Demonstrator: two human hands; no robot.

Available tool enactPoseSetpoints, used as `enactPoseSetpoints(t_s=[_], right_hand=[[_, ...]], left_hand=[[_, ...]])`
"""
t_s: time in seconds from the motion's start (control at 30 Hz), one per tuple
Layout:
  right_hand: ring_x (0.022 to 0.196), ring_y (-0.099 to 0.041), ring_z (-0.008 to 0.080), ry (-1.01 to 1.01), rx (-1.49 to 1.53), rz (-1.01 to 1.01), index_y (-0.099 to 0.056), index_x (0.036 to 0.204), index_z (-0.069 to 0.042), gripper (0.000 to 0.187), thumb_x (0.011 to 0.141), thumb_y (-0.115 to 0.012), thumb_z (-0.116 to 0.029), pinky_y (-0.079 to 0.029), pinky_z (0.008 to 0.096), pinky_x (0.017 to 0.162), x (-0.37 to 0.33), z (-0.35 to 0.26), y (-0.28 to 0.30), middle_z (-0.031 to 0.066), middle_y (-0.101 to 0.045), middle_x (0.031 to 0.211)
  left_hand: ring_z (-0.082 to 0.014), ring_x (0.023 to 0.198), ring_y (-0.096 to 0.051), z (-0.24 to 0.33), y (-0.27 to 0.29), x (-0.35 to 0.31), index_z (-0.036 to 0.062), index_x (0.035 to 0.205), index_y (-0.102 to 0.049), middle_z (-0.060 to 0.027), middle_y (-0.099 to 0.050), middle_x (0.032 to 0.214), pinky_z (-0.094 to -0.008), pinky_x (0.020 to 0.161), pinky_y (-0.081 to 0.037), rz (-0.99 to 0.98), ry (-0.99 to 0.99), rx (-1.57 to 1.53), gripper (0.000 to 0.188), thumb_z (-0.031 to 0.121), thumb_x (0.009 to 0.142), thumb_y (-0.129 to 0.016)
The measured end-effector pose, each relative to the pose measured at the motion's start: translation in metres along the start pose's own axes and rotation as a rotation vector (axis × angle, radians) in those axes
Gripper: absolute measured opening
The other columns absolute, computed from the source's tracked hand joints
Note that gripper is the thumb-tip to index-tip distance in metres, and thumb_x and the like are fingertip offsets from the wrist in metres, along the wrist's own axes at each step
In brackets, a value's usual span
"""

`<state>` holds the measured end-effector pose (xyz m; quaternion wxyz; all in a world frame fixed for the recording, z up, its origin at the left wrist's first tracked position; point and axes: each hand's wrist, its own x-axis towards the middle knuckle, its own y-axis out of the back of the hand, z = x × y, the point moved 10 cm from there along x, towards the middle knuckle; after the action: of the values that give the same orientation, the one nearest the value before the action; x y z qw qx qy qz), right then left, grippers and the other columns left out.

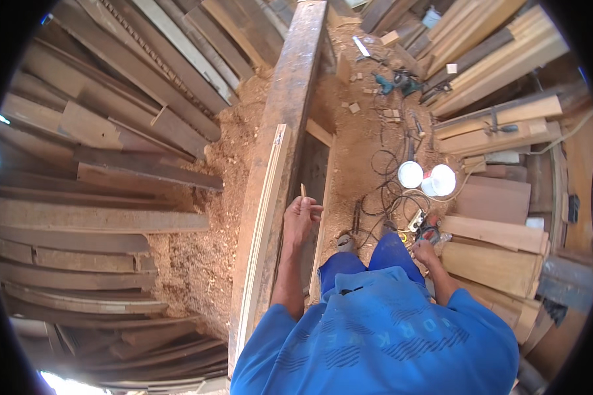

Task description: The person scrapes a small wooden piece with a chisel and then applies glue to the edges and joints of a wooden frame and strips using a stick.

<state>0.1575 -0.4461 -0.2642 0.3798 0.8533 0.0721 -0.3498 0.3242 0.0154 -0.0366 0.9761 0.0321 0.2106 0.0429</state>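
My left hand [300, 218] is raised over the near part of the long wooden bench [294, 72]. Thumb and fingertips pinch a thin, light-brown, pencil-like stick [303, 190] that points away from me. Just left of this hand, a long pale wood strip [262, 217] with grooves along its length lies on the bench. My right hand [424, 250] hangs low beside my right thigh with its fingers curled. Right beyond it shows a red and dark power tool [429, 234]; whether the hand touches it cannot be made out.
Stacked dark boards [105, 210] crowd the left side. Pale planks [501, 62] and a clamp [501, 128] are at the right. Two white buckets [425, 178], tangled cables [382, 197], a green power tool [392, 82] and wood offcuts [354, 107] lie among sawdust on the floor.
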Motion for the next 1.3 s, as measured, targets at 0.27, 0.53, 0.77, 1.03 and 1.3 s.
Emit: enactPoseSetpoints(t_s=[0.27, 0.53, 0.77, 1.03, 1.3], right_hand=[[0.092, -0.068, 0.0395, 0.281, -0.417, -0.337, -0.072, 0.093, -0.002, 0.031, 0.089, -0.059, -0.030, -0.052, 0.0461, 0.080, -0.007, -0.065, -0.044, 0.0213, -0.072, 0.097], [0.075, -0.061, 0.0082, 0.039, 0.906, -0.757, -0.071, 0.106, 0.003, 0.030, 0.102, -0.058, -0.023, -0.050, 0.0251, 0.066, 0.001, -0.191, -0.021, 0.0049, -0.070, 0.086], [0.067, -0.056, 0.0078, 0.185, 0.896, -0.771, -0.069, 0.093, 0.001, 0.026, 0.102, -0.059, -0.022, -0.047, 0.0242, 0.063, 0.073, -0.198, -0.081, 0.0012, -0.063, 0.078], [0.060, -0.061, 0.0269, 0.378, 0.425, -0.499, -0.067, 0.080, 0.005, 0.042, 0.094, -0.059, -0.034, -0.048, 0.0433, 0.061, 0.188, -0.114, -0.188, 0.0191, -0.064, 0.068], [0.097, -0.066, 0.0447, 0.545, 0.061, -0.272, -0.069, 0.092, 0.001, 0.033, 0.091, -0.059, -0.031, -0.051, 0.0521, 0.084, 0.308, -0.092, -0.221, 0.0257, -0.069, 0.097]], left_hand=[[-0.0324, 0.096, -0.070, -0.066, -0.062, 0.005, 0.0007, 0.119, -0.056, -0.0170, -0.069, 0.113, -0.0465, 0.085, -0.058, 0.181, 0.318, -0.825, 0.035, 0.032, 0.108, -0.044], [-0.0295, 0.100, -0.071, -0.133, -0.132, 0.027, 0.0014, 0.123, -0.055, -0.0165, -0.069, 0.119, -0.0385, 0.083, -0.058, 0.309, 0.290, -0.848, 0.033, 0.030, 0.108, -0.047], [-0.0249, 0.096, -0.072, -0.212, -0.185, 0.076, -0.0010, 0.124, -0.054, -0.0170, -0.069, 0.116, -0.0355, 0.087, -0.060, 0.224, 0.211, -0.763, 0.032, 0.026, 0.106, -0.054], [-0.0148, 0.074, -0.065, -0.334, -0.169, 0.122, 0.0025, 0.123, -0.054, -0.0126, -0.070, 0.098, -0.0296, 0.067, -0.054, 0.236, 0.088, -0.576, 0.028, 0.025, 0.106, -0.054], [-0.0041, 0.054, -0.047, -0.372, -0.141, 0.205, 0.0074, 0.117, -0.059, -0.0015, -0.061, 0.075, -0.0204, 0.051, -0.041, 0.250, -0.165, -0.212, 0.029, 0.032, 0.109, -0.046]])
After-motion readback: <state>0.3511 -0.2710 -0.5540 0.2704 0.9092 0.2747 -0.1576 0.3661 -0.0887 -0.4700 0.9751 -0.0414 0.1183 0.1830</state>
